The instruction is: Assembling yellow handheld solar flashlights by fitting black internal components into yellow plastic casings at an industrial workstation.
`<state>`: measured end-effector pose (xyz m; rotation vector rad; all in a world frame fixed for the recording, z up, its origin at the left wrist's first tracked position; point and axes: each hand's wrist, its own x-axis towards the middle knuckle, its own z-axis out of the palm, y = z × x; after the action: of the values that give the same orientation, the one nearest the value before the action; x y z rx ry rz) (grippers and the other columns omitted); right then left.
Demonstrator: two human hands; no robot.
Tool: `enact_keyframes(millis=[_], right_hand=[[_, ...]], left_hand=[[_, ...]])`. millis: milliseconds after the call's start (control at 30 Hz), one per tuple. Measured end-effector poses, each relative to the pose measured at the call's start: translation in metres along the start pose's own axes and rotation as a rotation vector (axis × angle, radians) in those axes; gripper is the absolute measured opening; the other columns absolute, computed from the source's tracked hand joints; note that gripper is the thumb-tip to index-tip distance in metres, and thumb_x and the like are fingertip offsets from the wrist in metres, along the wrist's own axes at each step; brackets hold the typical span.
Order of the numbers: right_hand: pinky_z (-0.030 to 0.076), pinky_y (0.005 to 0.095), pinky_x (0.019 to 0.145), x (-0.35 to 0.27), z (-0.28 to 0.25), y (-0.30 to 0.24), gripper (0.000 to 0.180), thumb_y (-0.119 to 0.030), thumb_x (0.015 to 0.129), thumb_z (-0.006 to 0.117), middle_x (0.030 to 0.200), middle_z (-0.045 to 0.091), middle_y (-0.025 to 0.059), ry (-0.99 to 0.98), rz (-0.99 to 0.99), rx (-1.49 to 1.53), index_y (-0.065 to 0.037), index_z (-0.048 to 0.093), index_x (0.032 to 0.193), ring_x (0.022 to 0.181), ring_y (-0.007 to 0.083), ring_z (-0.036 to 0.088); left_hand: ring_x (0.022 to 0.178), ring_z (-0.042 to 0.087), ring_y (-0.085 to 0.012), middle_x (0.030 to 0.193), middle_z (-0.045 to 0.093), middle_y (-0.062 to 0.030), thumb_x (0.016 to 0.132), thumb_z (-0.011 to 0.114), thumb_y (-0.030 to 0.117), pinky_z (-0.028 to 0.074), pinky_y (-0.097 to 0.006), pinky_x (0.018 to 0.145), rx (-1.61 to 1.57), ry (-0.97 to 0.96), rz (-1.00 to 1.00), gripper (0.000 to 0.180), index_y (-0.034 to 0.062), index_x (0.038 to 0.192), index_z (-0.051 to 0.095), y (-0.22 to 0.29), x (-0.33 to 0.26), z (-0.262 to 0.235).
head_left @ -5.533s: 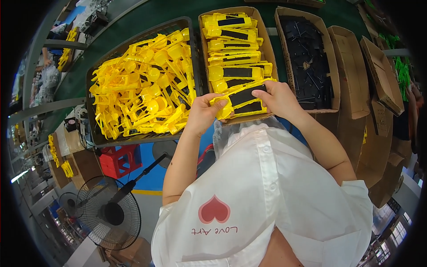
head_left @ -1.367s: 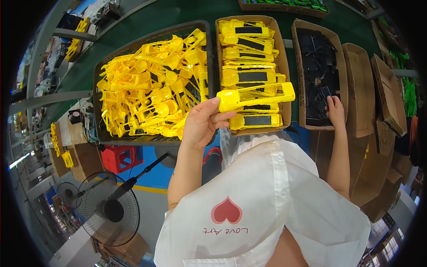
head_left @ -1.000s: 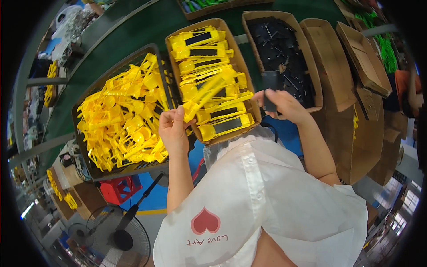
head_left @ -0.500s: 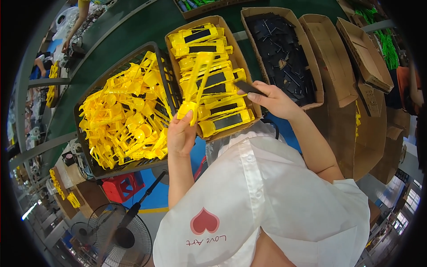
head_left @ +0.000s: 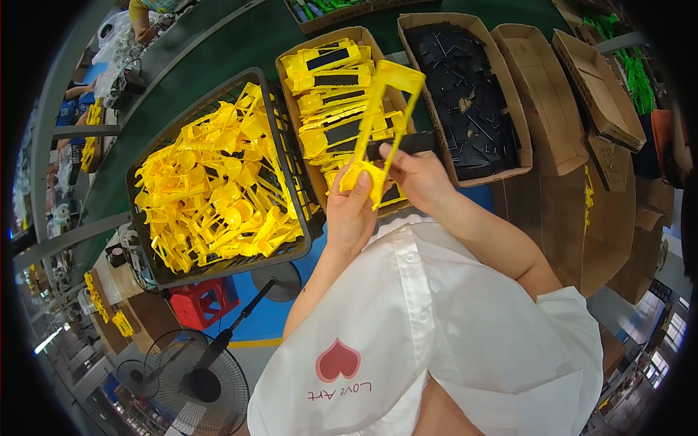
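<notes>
Gripping the yellow frame (head_left: 379, 120) by its round base, your left hand (head_left: 351, 214) is closed; your right hand (head_left: 416, 176) is pinching a black strip (head_left: 407, 143) — keep both aligned while sliding it in

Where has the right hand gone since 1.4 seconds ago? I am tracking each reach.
Yes, it moved. The right hand left the box of black parts and came to the yellow frame.

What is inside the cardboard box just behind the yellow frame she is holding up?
The cardboard box holds stacked yellow plastic pieces with black inserts. The raised yellow frame, the left hand and the right hand cover its near end, so the pieces there and the bottom are hidden.
</notes>
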<state>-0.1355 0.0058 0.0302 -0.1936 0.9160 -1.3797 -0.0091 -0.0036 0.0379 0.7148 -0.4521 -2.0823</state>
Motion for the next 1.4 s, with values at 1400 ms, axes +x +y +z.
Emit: enact_keyframes(millis=[1400], right_hand=[[0.045, 0.0314, 0.067, 0.006, -0.025, -0.057, 0.043, -0.039, 0.069, 0.066, 0.08, 0.059, 0.0152, 0.04, 0.111, -1.398, -0.002, 0.051, 0.085, 0.076, 0.0251, 0.059]], left_hand=[[0.075, 0.058, -0.0139, 0.08, 0.06, -0.0087, 0.075, 0.061, 0.009, 0.045, -0.025, 0.068, 1.219, -0.181, 0.082, 0.02, -0.0012, 0.092, 0.058, 0.053, 0.018, -0.033]])
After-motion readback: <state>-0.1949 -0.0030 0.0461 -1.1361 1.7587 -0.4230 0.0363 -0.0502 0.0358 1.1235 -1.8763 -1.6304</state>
